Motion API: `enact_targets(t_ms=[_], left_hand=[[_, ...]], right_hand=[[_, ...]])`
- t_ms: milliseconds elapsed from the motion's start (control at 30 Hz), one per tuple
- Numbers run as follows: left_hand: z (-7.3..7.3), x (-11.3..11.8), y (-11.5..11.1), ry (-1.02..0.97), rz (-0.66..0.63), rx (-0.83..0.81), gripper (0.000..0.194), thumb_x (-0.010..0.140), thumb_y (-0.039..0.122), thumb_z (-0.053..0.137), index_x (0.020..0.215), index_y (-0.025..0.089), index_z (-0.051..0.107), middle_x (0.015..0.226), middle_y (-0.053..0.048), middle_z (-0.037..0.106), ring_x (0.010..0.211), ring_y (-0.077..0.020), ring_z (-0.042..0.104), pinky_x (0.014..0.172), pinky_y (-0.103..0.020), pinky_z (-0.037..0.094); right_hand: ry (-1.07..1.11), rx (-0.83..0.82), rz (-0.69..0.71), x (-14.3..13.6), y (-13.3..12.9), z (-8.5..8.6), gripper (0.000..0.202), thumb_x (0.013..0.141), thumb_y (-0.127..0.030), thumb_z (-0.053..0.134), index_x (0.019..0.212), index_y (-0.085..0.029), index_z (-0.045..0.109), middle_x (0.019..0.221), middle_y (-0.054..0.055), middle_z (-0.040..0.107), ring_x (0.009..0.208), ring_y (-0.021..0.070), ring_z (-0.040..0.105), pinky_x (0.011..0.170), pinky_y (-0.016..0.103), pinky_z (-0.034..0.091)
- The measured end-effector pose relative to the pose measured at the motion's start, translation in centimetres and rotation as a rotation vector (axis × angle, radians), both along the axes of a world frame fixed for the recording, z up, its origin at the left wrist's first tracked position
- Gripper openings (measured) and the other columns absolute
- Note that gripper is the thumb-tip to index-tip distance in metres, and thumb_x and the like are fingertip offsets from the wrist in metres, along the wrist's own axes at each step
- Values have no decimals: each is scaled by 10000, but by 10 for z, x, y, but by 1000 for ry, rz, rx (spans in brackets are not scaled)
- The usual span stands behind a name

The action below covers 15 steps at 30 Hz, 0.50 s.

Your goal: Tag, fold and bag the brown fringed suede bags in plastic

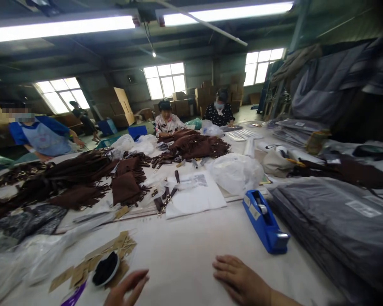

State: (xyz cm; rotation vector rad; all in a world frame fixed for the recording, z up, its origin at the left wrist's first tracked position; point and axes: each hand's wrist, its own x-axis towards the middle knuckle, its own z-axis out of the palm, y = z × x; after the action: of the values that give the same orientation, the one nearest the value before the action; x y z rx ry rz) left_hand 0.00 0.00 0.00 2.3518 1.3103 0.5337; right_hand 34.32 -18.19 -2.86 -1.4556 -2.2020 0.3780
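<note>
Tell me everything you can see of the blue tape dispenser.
The tape dispenser is long, blue and plastic-looking, with a pale round piece in its slot, a shiny metal-looking end and pale labels on one side. It rests upright on the white table, shiny end toward the wearer, beside a grey wrapped stack. The right hand is nearby, not touching.

Blue tape dispenser [263, 227], tan tags [79, 273], brown cloth [127, 185], white-dotted black top [212, 114], white tabletop [175, 246]

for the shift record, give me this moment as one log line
left hand: nothing seen held, near white round dish | right hand: nothing seen held, palm down, near blue plastic tape dispenser
</note>
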Motion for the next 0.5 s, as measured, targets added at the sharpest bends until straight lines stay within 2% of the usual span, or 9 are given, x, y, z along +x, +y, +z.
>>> enact_targets(t_ms=[33, 67, 133, 200, 267, 367, 433, 500], left_hand=[[-1, 29, 10, 5, -82, 7, 296, 802, 322, 559, 1087, 379, 612, 1157, 69, 628, 1032, -205, 579, 865, -357, 498], [-2, 62, 20, 31, -197, 93, 332, 833, 289, 503, 1150, 343, 585, 1173, 34, 622, 1117, -212, 533, 958, -366, 454], [-6, 129, 41, 248, -370, 230, 476, 839, 172, 448, 1312, 233, 451, 1329, -33, 507, 1295, -227, 355, 1086, -385, 324], [-13, 187, 62, 523, -394, 270, 570, 824, 44, 376, 1376, 178, 340, 1418, -77, 391, 1348, -238, 255, 1111, -428, 258], [-19, 227, 85, 638, -362, 244, 549, 826, -13, 327, 1351, 143, 367, 1358, -140, 452, 1278, -248, 382, 1043, -432, 350], [-24, 251, 122, 729, -310, 168, 322, 892, 70, 369, 1169, 107, 530, 1095, -153, 616, 1017, -236, 588, 856, -407, 488], [-21, 253, 145, 768, -294, 115, 207, 915, 198, 451, 1057, 114, 576, 980, -98, 639, 914, -213, 615, 806, -409, 506], [-16, 250, 160, 771, -292, 69, 218, 907, 292, 499, 1028, 130, 581, 965, -63, 632, 899, -197, 612, 826, -424, 496]], right_hand=[[-23, 12, -5, 2, 0, -1, 401, 880, -213, 450, 1279, -248, 484, 1311, 68, 529, 1255, 208, 432, 1053, 402, 367], [-55, 28, -9, 4, 0, -4, 404, 874, -216, 459, 1277, -244, 482, 1323, 70, 518, 1250, 209, 437, 1049, 397, 372], [-129, 84, -14, 10, 2, -11, 390, 864, -237, 479, 1255, -239, 494, 1342, 77, 497, 1231, 209, 461, 1038, 387, 382], [-185, 192, -14, 15, 5, -22, 352, 860, -290, 504, 1207, -234, 526, 1330, 86, 507, 1194, 203, 499, 1026, 365, 391], [-211, 330, -24, 20, 11, -34, 307, 860, -327, 523, 1150, -233, 559, 1271, 75, 564, 1147, 182, 540, 1022, 326, 392], [-218, 483, -49, 24, 18, -46, 235, 869, -299, 532, 1090, -240, 587, 1146, 23, 652, 1069, 149, 593, 1016, 288, 398], [-227, 521, -59, 27, 21, -51, 208, 871, -276, 533, 1063, -237, 603, 1100, 8, 675, 1019, 148, 622, 975, 281, 443], [-239, 520, -44, 28, 24, -54, 204, 866, -286, 541, 1049, -235, 618, 1082, 5, 682, 983, 159, 641, 899, 274, 505]])
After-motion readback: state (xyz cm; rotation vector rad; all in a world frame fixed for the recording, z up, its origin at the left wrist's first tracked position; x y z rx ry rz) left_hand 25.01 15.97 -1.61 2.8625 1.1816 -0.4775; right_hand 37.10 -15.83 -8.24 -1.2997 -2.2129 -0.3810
